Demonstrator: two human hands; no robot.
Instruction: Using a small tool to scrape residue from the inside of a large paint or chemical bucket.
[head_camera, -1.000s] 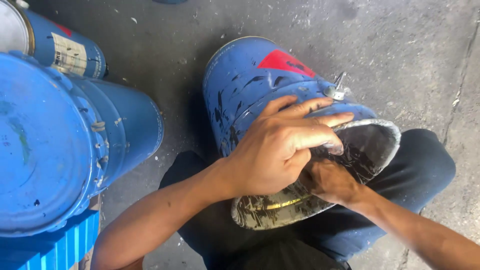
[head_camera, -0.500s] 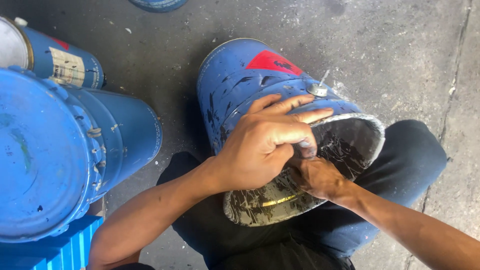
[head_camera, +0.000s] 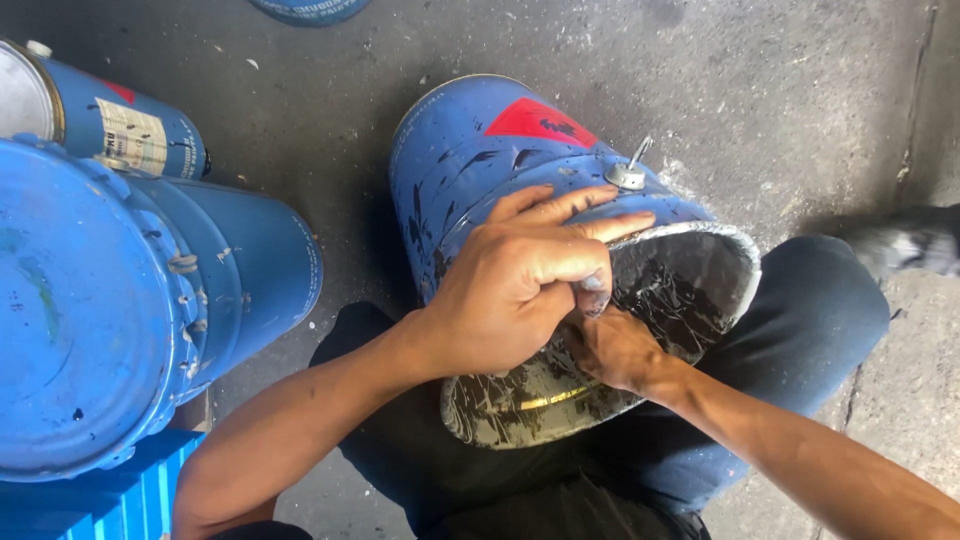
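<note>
Blue bucket (head_camera: 480, 170) lay on its side on the concrete floor (head_camera: 800, 90), propped against the person's lap. Long axis ran from the closed base at upper left to the open mouth at lower right, mouth facing the person. Inside was coated in dark, shiny residue.

Left hand (head_camera: 520, 280) lay palm-down over the top of the rim, fingers (head_camera: 590, 205) stretched along the outer wall and held loosely together, thumb hooked over the edge. It was bracing the bucket, not pinching anything.

Right hand (head_camera: 615, 350) was in the mouth, just below the left and touching it. Its fingers were hidden behind the left hand and the rim, so I couldn't tell whether they were spread, curled or gripping something.

Key relation: the interior lay ahead of and above the right hand's fingers, along the bucket's axis. Right hand was nearer the inner wall; left was nearer the outer shell.

A metal handle lug (head_camera: 628, 172) sat on the wall just past the left fingertips. Two more blue buckets (head_camera: 130, 300) stood at left, well apart from the hands.
</note>
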